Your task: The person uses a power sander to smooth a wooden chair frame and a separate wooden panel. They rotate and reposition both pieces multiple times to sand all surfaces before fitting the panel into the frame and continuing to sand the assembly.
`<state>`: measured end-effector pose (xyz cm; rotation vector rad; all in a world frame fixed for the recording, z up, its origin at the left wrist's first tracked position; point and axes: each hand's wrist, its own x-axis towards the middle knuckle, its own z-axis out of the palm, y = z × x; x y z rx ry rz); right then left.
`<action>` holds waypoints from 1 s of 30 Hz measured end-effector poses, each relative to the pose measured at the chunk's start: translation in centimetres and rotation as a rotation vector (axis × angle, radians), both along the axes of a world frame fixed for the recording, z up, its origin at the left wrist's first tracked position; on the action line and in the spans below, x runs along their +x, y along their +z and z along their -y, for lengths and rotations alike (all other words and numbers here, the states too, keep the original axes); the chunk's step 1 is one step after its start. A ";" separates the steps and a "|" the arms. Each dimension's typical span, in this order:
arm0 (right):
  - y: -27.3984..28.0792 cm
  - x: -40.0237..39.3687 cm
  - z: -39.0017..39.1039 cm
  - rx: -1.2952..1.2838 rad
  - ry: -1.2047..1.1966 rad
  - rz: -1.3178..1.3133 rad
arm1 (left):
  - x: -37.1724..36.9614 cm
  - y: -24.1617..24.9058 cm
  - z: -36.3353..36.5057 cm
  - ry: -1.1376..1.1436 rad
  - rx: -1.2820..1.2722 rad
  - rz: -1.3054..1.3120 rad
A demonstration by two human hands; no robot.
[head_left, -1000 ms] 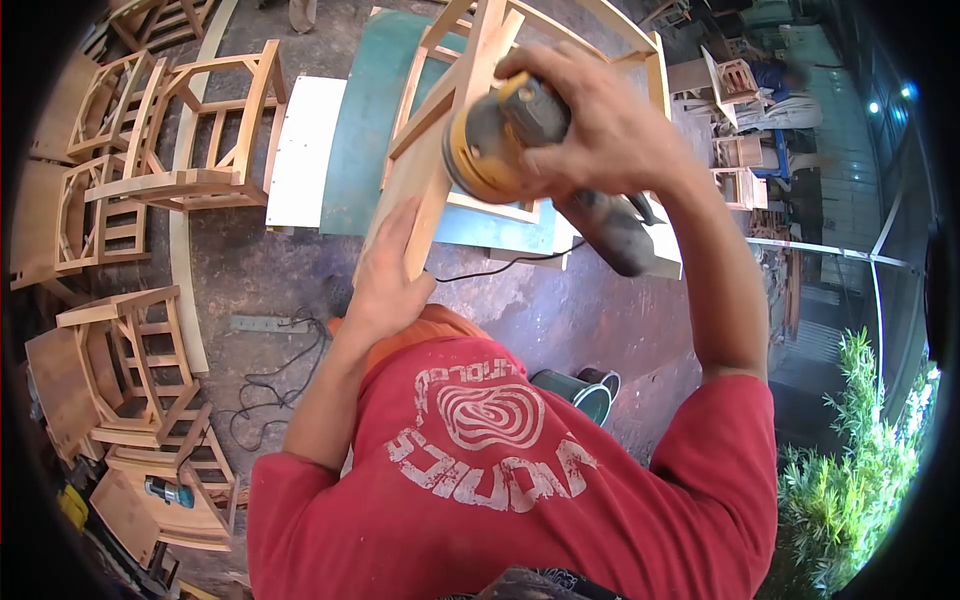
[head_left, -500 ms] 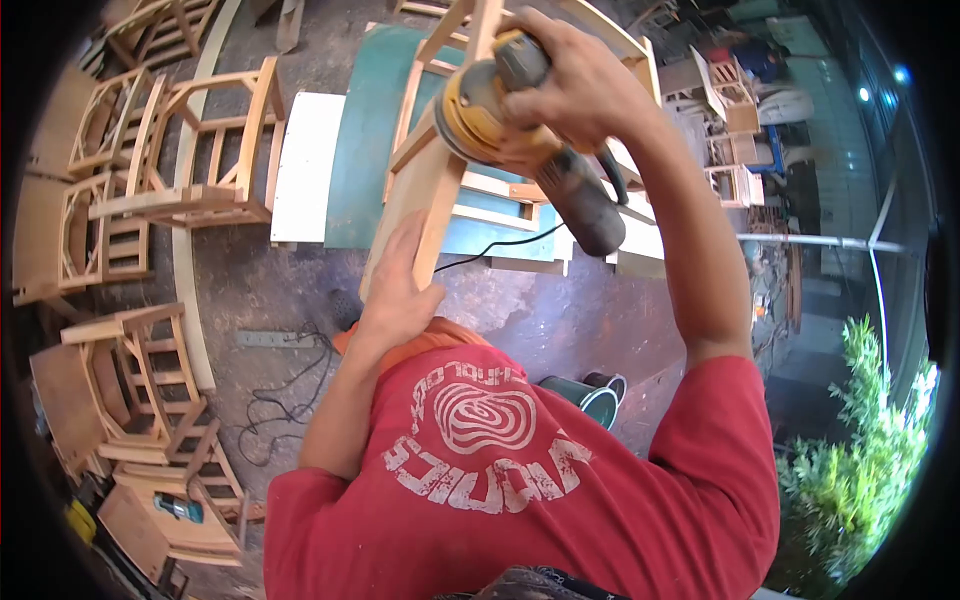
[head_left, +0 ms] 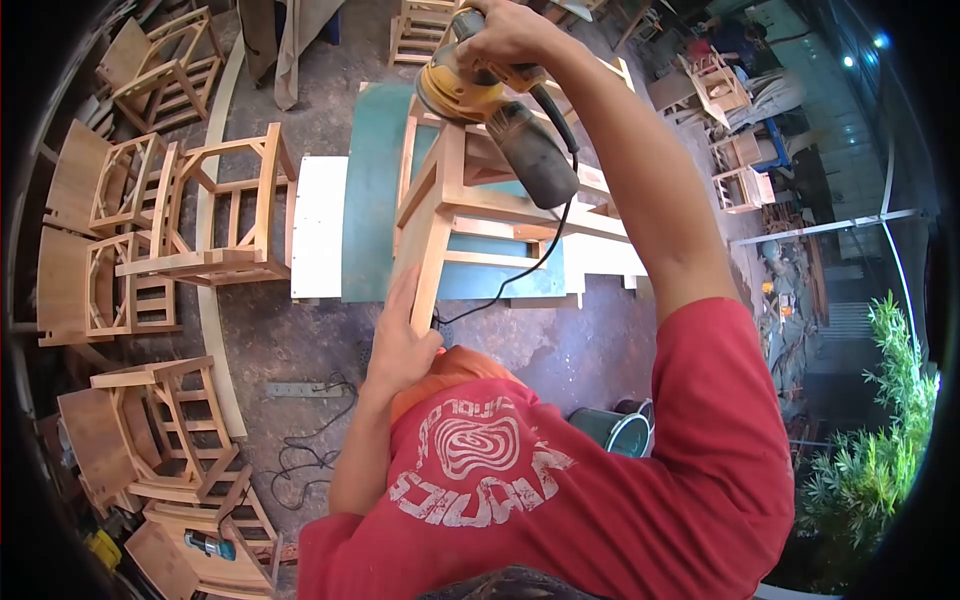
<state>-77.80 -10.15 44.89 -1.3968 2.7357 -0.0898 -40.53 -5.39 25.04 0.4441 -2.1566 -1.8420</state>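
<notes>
My right hand (head_left: 505,38) is wrapped round the top of a yellow and black orbital sander (head_left: 462,88). Its round pad sits at the upper end of a wooden chair frame (head_left: 433,225), and its dark rear part (head_left: 540,165) points toward me. A black cord (head_left: 553,240) runs from the sander down past the chair. Near my body, my left hand (head_left: 402,345) grips the lower end of the chair's leg, thumb on one face and fingers along the other. The chair lies tilted over a green board (head_left: 375,200).
Several wooden chairs (head_left: 225,210) line the left side. A white board (head_left: 318,225) adjoins the green one. Loose cable (head_left: 300,460) lies on the floor beside a metal strip (head_left: 300,389). A bucket (head_left: 625,435) stands right of my body; a blue-green power tool (head_left: 210,545) rests on a chair lower left.
My right hand has carried the sander farther from me, toward the chair frame's far end. My left hand keeps its hold on the leg. The whole view has shifted slightly.
</notes>
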 end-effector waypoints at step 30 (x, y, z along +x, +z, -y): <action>-2.6 -32.4 16.1 0.524 0.597 -0.167 | -2.8 4.2 -5.7 0.484 -0.697 0.652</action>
